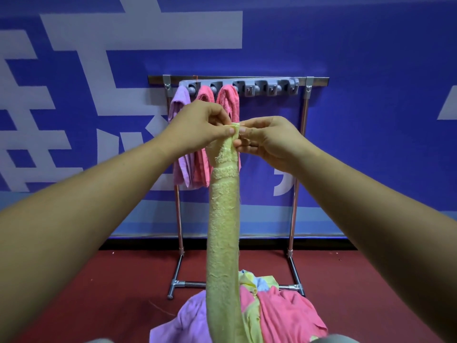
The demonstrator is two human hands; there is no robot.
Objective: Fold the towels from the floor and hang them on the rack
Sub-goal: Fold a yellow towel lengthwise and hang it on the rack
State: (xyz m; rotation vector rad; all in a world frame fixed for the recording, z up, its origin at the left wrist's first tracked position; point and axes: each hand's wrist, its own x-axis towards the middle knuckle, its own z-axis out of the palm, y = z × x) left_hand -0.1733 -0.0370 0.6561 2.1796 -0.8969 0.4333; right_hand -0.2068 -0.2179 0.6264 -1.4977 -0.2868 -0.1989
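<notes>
A long yellow towel point(223, 231) hangs straight down in front of me, folded narrow. My left hand point(197, 125) and my right hand point(267, 139) both pinch its top corner, fingertips almost touching. Behind them stands the metal rack point(305, 120) with a grey hook strip point(272, 86). A purple towel point(179, 134) and two pink towels point(228, 102) hang from its left hooks, partly hidden by my hands. On the red floor below lies a pile of towels point(279, 315), pink, purple, yellow and light blue.
A blue wall banner point(371, 58) with white shapes stands right behind the rack. The rack's base bars point(176, 273) rest on the red floor point(99, 293) on either side of the pile. Several hooks on the right part of the strip carry nothing.
</notes>
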